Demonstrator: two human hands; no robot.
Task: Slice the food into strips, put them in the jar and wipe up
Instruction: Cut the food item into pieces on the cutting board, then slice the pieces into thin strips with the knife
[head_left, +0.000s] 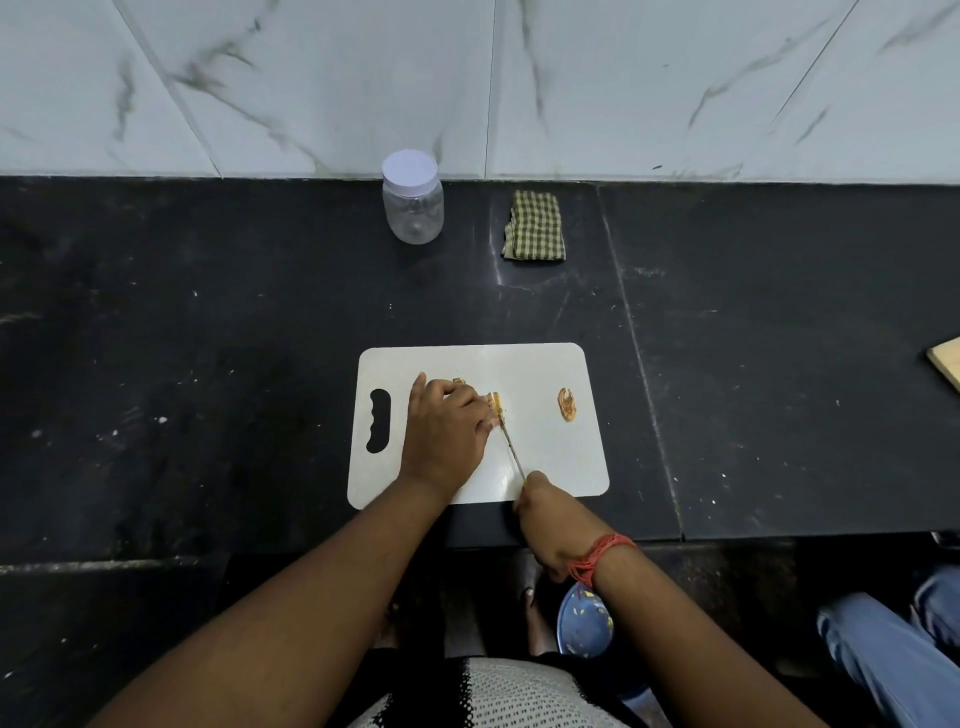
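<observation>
Worktop (208, 364) layout runs left to right as follows. Your left hand (444, 434) rests on the white cutting board (545, 467), fingers (467, 402) curled over the food (495, 402) to pin it so it cannot slide under the blade. Your right hand (537, 506) grips the knife (511, 447) by the handle at the board's near edge, with the blade angled up to the food just beside your left fingertips, which suits thin strips. One cut piece (567, 405) lies apart near the board's right edge, clear of the cutting line. The jar (413, 205), lid on, and the folded checked cloth (535, 226) stand at the back by the wall, out of the way until needed.
</observation>
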